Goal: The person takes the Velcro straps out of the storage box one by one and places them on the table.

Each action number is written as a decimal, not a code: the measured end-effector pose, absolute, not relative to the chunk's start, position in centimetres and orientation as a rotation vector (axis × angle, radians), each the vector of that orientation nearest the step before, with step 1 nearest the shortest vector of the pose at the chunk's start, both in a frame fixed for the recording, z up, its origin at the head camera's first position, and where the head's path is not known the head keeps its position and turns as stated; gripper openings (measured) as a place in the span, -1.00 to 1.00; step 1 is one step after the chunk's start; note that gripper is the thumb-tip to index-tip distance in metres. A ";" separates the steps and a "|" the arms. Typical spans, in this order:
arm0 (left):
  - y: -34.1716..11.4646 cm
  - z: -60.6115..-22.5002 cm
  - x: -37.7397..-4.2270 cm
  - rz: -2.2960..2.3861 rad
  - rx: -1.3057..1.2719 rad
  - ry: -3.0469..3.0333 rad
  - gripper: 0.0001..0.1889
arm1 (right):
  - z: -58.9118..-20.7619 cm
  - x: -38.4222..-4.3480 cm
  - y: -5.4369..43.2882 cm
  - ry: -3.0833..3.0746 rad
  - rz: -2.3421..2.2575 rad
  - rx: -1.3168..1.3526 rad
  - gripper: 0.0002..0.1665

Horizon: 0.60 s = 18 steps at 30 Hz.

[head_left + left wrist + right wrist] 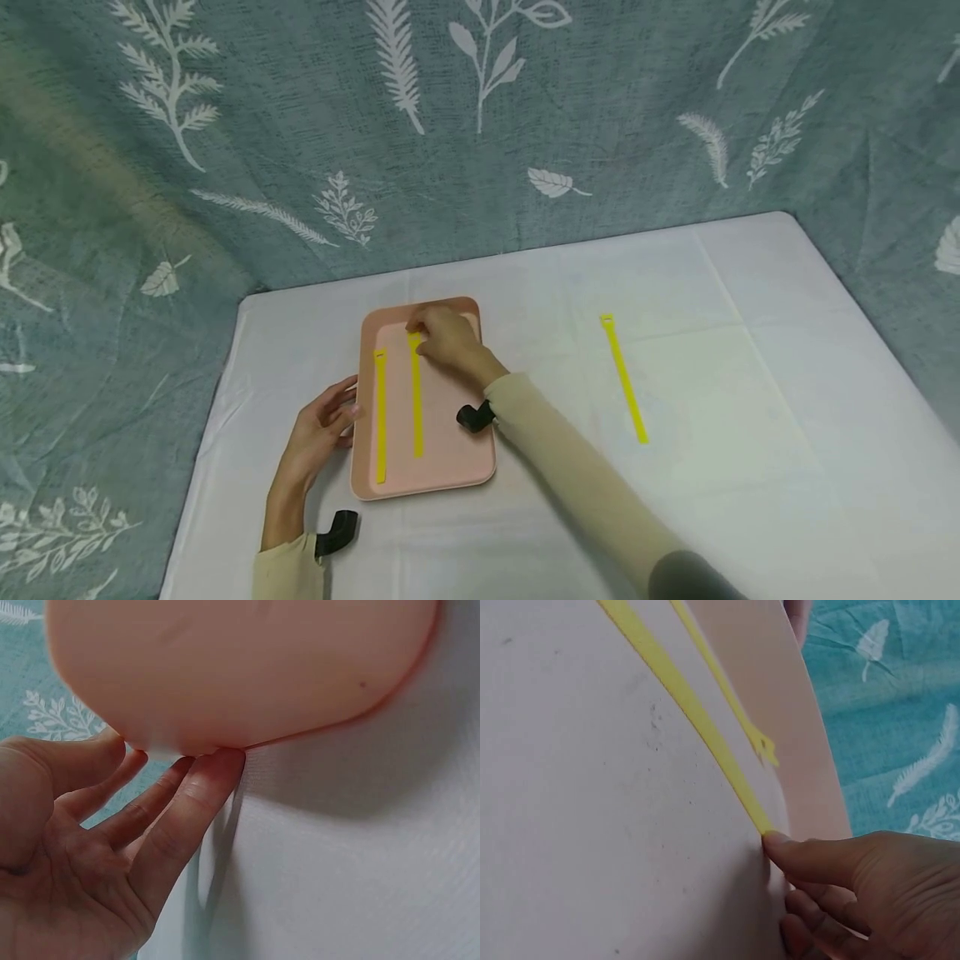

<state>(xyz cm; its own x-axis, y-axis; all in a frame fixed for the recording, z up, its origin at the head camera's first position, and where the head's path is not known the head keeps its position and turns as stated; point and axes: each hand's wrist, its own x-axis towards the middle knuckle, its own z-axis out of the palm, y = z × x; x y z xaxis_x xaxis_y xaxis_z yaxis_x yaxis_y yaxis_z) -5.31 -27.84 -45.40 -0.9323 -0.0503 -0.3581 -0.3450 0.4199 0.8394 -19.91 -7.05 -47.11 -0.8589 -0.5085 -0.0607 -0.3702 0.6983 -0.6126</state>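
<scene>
A shallow pink tray (457,454) lies on the white-covered table. My left hand (318,429) holds its left edge, the thumb at the rim and the fingers along the outer side; in the left wrist view the fingertips (225,761) meet the tray's edge. Inside the tray, a yellow cable strap (381,425) with a slotted head lies lengthwise near the left wall. To its right is a second yellow strap (417,408), whose far end my right hand (446,333) pinches between thumb and fingers. The right wrist view shows this strap (697,712) running from the pinch along the tray floor.
A third yellow strap (625,379) lies on the white tablecloth (720,375), right of the tray. Behind the table hangs a blue-green curtain (300,125) with white leaf patterns. My right forearm (585,479) crosses the table from the lower right.
</scene>
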 end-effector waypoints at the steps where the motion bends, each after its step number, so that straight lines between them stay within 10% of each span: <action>1: -27.8 -45.4 -5.4 1.513 -0.346 2.399 -0.38 | -47.1 -19.9 -7.0 2.679 -0.908 -0.703 -0.55; 18: -27.8 -45.3 -5.3 1.514 -0.335 2.390 -0.38 | -46.7 -19.2 -6.9 2.623 -1.116 -0.673 -0.68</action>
<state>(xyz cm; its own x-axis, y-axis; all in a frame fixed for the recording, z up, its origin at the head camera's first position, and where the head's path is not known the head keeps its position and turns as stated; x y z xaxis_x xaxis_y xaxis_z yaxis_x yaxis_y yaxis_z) -5.28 -27.77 -45.29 -0.9303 -0.0393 -0.3647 -0.3465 0.4202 0.8387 -19.23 -6.88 -46.69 -0.8729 -0.4877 -0.0161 -0.3265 0.6083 -0.7234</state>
